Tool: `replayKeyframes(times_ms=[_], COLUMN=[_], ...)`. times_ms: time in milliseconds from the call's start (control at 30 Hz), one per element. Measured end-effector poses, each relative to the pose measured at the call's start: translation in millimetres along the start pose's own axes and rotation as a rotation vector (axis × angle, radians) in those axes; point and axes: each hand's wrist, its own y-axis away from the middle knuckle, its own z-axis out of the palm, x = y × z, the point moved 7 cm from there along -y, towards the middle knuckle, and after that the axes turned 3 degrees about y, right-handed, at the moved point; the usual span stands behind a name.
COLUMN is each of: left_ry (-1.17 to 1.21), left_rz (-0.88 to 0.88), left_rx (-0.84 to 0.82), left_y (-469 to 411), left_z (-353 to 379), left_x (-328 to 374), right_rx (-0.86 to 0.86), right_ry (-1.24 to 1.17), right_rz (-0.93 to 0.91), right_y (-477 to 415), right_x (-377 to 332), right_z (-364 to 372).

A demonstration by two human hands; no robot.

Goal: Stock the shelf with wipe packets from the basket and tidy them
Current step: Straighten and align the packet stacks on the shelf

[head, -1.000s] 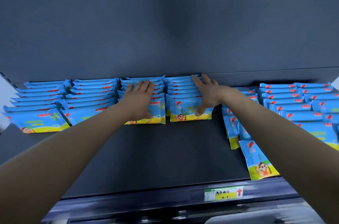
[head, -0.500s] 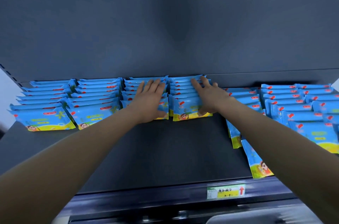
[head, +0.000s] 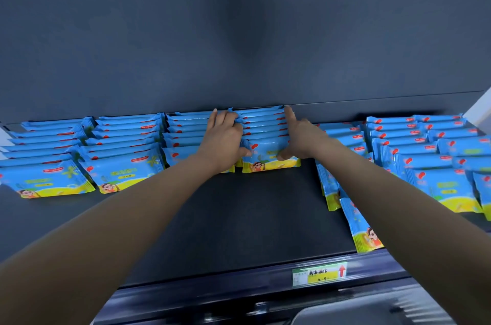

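**Centre row** (head: 265, 128) of blue wipe packets, overlapping one behind another at the back of the shelf (head: 239, 218), its front packet (head: 268, 158) facing forward.

- **Left hand** (head: 223, 138): lies against the row's left flank. The fingers (head: 225, 118) are loosely extended over the packet tops at the seam with the third row (head: 183, 136), and the thumb touches the front packet's face.
- **Right hand** (head: 300, 138): mirrors it on the right flank. The forefinger stretches along the packet ends toward the back panel (head: 239, 32), and the thumb rests on the front packet.
- **Grasp:** neither hand encloses a packet. Both press, with the row between them.
- **Step in hand, as judged:** tidying, namely squaring this row and seating it back.
- **Surroundings:** the left rows (head: 79, 159) reach further forward, and the right rows (head: 425, 149) fill the far end. Beside the right forearm, loose packets (head: 364, 229) straggle askew toward the shelf lip, the foremost near the price label (head: 318, 274).
- **Basket:** it cannot be identified. A pale edge at the bottom of the view may belong to it.
- **Next move, as judged:** let go of the squared row and gather the stragglers into line. Even pressure would be needed so that the soft, slippery packs do not fan out or topple.
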Motion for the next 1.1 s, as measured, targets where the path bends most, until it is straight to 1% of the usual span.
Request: replayKeyframes(times_ms=[367,433,533,633,800,967,1100], left_ry=[0.038,0.044,0.082,0.081,0.011,-0.071,-0.128], left_rz=[0.002,0.008,0.017,0.018,-0.045,-0.133,-0.130], left_rx=[-0.037,-0.015,0.062,0.103,0.108,0.037,-0.004], left_y=[0,2,7,14,32,55,66], left_z=[4,1,-10,-19,-29,-32,-34], left_x=[-2,-1,-2,-8,-34,-63,-71], right_rx=[0.002,-0.014,-0.061,-0.017,0.132,0.143,0.150], right_ry=[0.003,0.013,0.088,0.115,0.117,0.203,0.238], right_rz=[0.010,0.005,-0.016,-0.035,-0.093,-0.199,-0.221], right_y=[3,6,11,11,12,17,19], right_x=[-1,0,3,3,-21,-65,-83], right_z=[0,-2,-15,-36,-49,-44,-37])
